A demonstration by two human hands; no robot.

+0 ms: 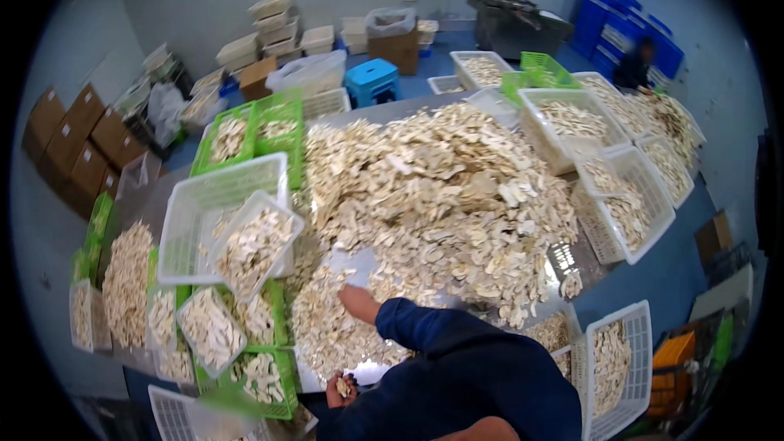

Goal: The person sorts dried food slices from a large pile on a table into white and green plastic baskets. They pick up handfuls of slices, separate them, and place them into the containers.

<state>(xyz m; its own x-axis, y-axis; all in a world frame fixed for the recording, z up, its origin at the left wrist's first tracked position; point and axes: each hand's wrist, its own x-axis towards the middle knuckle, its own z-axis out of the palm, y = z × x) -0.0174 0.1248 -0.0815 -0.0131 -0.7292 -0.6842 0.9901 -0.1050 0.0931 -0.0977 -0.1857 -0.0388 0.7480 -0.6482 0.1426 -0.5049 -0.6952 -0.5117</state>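
Note:
My right hand [359, 304] reaches over a spread of small, pale dried mushroom slices [327, 318] on the metal table [373, 375]. Its fingertips point down at the slices and are too small to make out, so whether they pinch one is unclear. By the table's near edge, my left hand [335, 393] is turned palm up with its fingers curled around a few mushroom pieces [343, 387]. Beyond my right arm rises a large heap of bigger dried slices [441, 196]. A patch of bare metal shows between heap and spread.
Left of the spread stand green baskets [285, 383], a white tub of slices [211, 331] and a large white basket [177, 226]. White baskets [658, 229] line the right side. Behind the table is a blue stool [372, 76]. Another person [634, 67] sits at the far right.

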